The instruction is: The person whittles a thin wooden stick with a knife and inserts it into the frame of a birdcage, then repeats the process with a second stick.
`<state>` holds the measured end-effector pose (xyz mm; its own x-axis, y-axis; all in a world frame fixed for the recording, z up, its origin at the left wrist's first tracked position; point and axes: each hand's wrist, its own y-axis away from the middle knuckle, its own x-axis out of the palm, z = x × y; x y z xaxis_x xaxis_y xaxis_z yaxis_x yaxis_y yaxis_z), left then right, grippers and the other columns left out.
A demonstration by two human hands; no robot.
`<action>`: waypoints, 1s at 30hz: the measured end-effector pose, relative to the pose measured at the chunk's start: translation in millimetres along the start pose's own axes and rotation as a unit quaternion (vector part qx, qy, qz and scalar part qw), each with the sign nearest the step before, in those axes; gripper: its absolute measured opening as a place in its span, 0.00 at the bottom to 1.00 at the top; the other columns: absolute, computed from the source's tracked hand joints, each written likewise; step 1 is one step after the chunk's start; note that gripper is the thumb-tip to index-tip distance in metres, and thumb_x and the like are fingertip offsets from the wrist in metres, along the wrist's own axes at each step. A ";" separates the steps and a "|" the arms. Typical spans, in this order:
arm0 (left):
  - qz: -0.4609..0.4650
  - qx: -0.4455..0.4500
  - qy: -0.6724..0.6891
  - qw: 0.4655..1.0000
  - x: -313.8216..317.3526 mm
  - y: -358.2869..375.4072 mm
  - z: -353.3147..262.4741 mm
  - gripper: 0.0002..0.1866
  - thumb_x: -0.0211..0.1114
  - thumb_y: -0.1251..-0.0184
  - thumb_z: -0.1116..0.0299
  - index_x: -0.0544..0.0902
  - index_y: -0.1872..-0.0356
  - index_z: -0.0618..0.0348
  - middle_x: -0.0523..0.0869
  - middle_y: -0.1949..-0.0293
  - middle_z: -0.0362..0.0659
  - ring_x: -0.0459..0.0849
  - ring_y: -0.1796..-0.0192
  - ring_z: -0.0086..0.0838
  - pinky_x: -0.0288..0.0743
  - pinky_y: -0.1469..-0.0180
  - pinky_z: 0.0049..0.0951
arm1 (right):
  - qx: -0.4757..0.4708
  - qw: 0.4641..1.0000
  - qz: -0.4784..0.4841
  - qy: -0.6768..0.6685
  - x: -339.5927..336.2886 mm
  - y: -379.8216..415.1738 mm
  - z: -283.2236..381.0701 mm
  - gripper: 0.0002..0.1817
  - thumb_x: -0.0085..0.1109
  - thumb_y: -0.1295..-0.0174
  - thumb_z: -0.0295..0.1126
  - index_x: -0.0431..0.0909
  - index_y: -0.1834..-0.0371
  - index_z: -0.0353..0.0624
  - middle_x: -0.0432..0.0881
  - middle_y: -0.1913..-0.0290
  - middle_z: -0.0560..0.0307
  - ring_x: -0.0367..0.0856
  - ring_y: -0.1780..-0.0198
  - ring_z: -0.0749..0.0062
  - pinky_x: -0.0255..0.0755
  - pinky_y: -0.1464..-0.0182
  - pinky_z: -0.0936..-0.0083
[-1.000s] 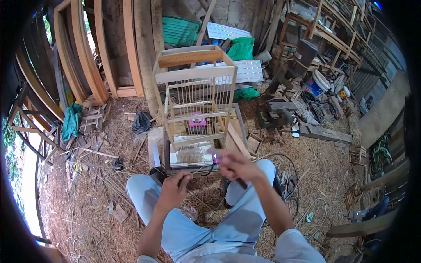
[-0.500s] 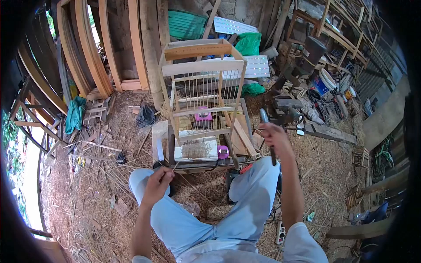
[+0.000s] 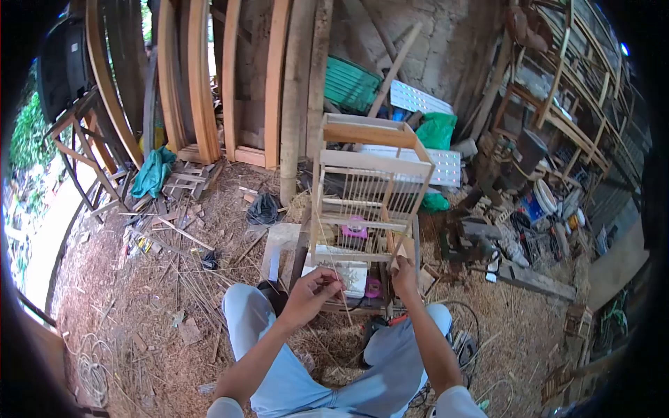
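Note:
A slatted wooden frame (image 3: 376, 165) with thin upright rods stands on a low work table (image 3: 281, 240). My left hand (image 3: 313, 296) is in front of its lower left side, with the fingertips pinched on a thin bamboo stick (image 3: 349, 315) that slants up and down past them. By the frame's lower right corner is my right hand (image 3: 405, 280), fingers curled in beside a loose wooden board (image 3: 402, 245); what they hold is hidden. A whitish block (image 3: 357, 277) and a pink tape measure (image 3: 373, 288) lie on the table under the frame.
Another pink round object (image 3: 354, 227) shows behind the rods. Wood shavings and thin sticks (image 3: 182, 261) litter the floor. Tall wooden frames (image 3: 202, 90) lean at the back left. A vise-like metal tool (image 3: 460, 240) and cluttered scraps are on the right.
My right hand, which held a hammer raised at the right, has come down to the frame's lower right corner; the hammer is out of sight. My left hand has moved nearer the frame. The view has turned left.

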<state>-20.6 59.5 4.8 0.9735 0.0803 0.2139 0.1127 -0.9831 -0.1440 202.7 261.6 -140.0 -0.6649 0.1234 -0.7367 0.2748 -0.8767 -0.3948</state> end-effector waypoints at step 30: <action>-0.094 0.096 -0.100 0.986 38.7 12.4 -54.7 0.07 0.58 0.30 0.75 0.81 0.56 0.66 0.83 0.68 0.41 0.79 0.67 0.19 0.74 0.62 0.21 | -0.023 0.887 0.077 -0.455 -170.5 -17.2 247.7 0.05 0.60 0.37 0.24 0.82 0.67 0.32 0.78 0.79 0.58 0.72 0.80 0.83 0.65 0.79 0.85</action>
<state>7.6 41.4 64.2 0.9497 0.3068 0.0626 0.3109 -0.9005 -0.3040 139.4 140.4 128.4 -0.8964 -0.4410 -0.0446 0.4256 -0.8283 -0.3644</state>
